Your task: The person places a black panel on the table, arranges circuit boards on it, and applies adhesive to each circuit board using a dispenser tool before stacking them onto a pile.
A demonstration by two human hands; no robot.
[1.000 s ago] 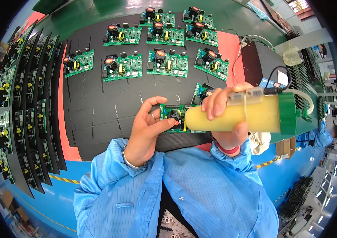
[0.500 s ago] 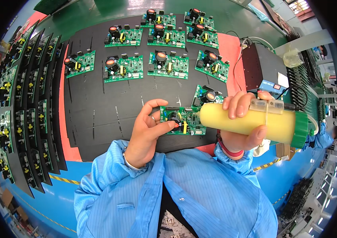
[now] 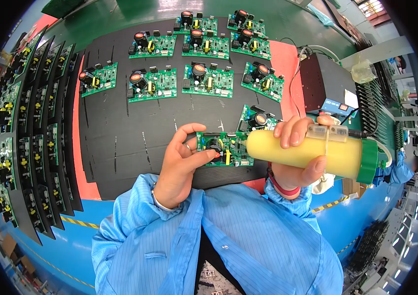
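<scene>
My left hand (image 3: 182,164) grips a green circuit board (image 3: 241,156) by its left end, thumb on the board's black capacitor (image 3: 214,146) and fingers curled behind the edge. My right hand (image 3: 300,152) is wrapped around a thick tube of pale yellow glue (image 3: 278,151), a dispensing syringe with a green cap (image 3: 368,161) at its back end. It lies nearly level, its front end over the right side of the held board. Whether the tip touches the board cannot be made out. Just behind the tube's front, another circuit board (image 3: 257,119) sits partly hidden.
Several more circuit boards (image 3: 209,81) stand in rows on the black sheet (image 3: 120,128). A dark box with a blue panel (image 3: 334,105) is at the right, with a cable and hose running to the tube. Racks of boards (image 3: 27,137) rise at the left.
The tube's rear has dipped slightly and shifted a little left with my right hand. My left hand and the held board have barely moved.
</scene>
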